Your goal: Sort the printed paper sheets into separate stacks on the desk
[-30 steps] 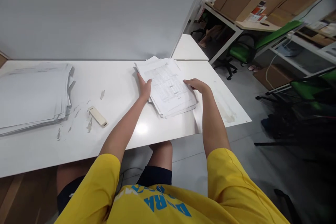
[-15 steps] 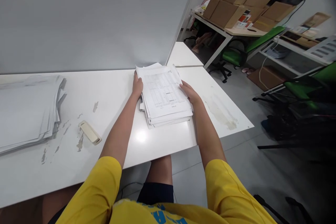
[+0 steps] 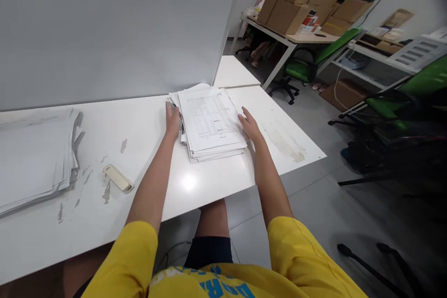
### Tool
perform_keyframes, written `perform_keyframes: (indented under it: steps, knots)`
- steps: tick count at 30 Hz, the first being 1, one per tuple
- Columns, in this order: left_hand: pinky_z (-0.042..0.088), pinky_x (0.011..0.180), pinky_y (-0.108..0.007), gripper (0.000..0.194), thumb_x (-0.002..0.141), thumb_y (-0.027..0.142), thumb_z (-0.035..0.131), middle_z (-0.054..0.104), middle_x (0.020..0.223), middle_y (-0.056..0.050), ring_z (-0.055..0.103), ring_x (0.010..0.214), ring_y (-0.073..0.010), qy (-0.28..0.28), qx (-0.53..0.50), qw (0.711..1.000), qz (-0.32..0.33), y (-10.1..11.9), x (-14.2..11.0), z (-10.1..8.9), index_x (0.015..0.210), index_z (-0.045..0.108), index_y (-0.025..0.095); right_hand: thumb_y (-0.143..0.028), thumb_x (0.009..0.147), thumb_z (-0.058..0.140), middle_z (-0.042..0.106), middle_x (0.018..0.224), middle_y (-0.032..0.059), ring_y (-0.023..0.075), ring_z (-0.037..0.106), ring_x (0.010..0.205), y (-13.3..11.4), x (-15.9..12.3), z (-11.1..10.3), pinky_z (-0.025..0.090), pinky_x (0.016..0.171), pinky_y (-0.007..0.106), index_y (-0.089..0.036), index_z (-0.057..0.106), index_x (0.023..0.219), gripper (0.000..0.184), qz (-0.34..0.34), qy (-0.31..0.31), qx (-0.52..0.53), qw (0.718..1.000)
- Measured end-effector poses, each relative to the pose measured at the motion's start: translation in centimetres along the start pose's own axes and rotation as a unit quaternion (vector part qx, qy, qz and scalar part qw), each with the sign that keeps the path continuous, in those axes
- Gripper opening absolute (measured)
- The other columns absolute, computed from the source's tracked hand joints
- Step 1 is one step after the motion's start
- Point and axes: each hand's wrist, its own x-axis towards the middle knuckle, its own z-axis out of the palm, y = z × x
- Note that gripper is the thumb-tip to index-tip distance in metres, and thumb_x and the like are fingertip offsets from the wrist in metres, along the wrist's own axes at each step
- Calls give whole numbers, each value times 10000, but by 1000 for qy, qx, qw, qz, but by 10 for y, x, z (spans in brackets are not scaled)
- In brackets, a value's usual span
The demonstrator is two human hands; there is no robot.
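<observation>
A thick stack of printed white papers (image 3: pixel 209 123) lies on the white table (image 3: pixel 146 158), its top sheet showing a table of figures. My left hand (image 3: pixel 172 118) presses flat against the stack's left edge, fingers stretched out. My right hand (image 3: pixel 248 123) rests against the right edge with its fingers extended and apart. Neither hand holds anything; both flank the stack.
A second, larger pile of white sheets (image 3: pixel 35 149) lies at the table's left. A small beige stapler-like object (image 3: pixel 118 178) sits near scuffed patches. A grey partition (image 3: pixel 111 28) stands behind. Cardboard boxes (image 3: pixel 296 2) and green chairs (image 3: pixel 408 98) are at the right.
The stack has been squared up and turned straighter between my hands. My right hand slid from the top of the sheets to the right edge.
</observation>
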Motion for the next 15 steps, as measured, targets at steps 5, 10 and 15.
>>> perform_keyframes:
  steps: [5,10,15]
  knots:
    - [276,1215,-497,952,852,556,609,314,1607,-173,295,1493,-331,-76,153,985,-19,18,-82,-10,1583,131,177,-820,719,586,137,1672,89,337,80,1550,1,-57,8,148,1251,533,-248,290,1566,1064,-144,-90,-96,981]
    - [188,1252,-508,1197,716,581,736,59,1662,-204,118,1537,-363,-166,299,939,24,31,-133,-15,1583,56,113,-786,701,646,69,1679,82,360,46,1549,1,-81,11,182,1220,600,-296,231,1580,1089,-177,-121,-157,964]
    - [58,1260,-537,1302,654,561,797,-45,1665,-186,-57,1537,-366,-178,361,909,107,34,-151,-18,1591,1,132,-729,753,647,140,1668,99,357,93,1546,1,-82,10,210,1209,606,-278,258,1574,1015,-199,-114,-180,957]
